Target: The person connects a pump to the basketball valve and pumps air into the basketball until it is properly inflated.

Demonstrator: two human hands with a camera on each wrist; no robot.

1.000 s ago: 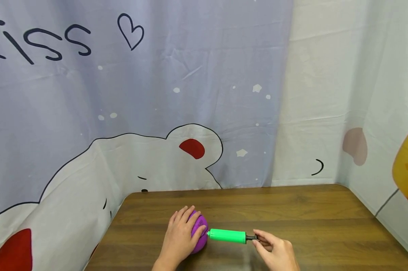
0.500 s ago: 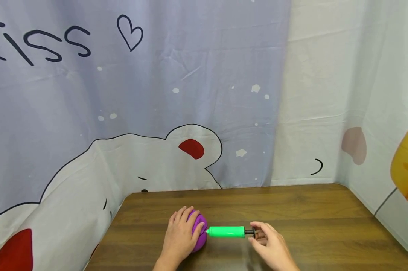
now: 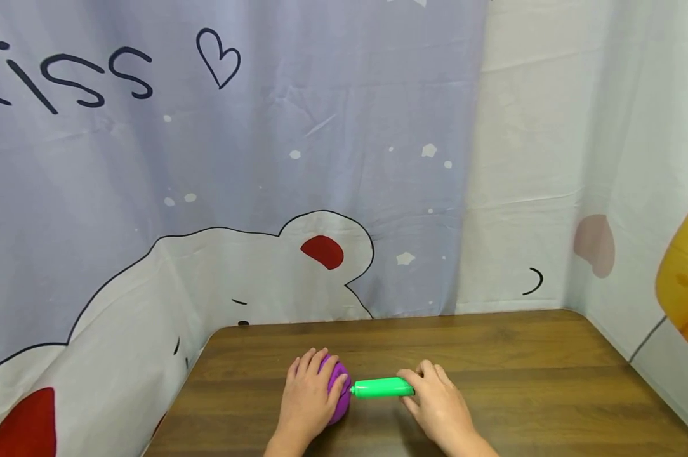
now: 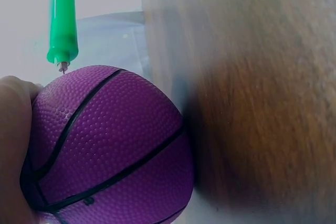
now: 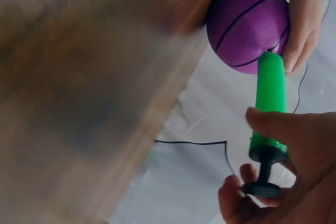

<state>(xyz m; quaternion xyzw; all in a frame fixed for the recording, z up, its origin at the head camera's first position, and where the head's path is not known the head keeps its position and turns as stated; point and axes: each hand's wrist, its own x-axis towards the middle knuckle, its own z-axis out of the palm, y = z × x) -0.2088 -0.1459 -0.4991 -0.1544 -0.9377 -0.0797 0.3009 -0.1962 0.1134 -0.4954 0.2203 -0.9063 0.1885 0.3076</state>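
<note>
A purple ball (image 3: 341, 405) with black seam lines rests on the table under my left hand (image 3: 307, 395), whose fingers and thumb grip its top and near side. The green hand pump (image 3: 378, 388) lies level in the air to the right, its needle (image 4: 63, 68) right at the ball's surface in the left wrist view. My right hand (image 3: 438, 401) holds the pump by its rear end. In the right wrist view the thumb (image 5: 268, 123) presses on the green barrel, and the black plunger handle (image 5: 261, 189) sticks out a short way past the barrel, among the curled fingers.
A brown wood-grain table (image 3: 527, 362) lies beneath both hands. Behind it hangs a pale curtain (image 3: 344, 146) with printed cartoon figures, a heart and lettering; it also covers the left and right sides.
My right hand has let go of the black plunger handle and moved left onto the rear of the green barrel. My left hand and the ball have stayed nearly in place.
</note>
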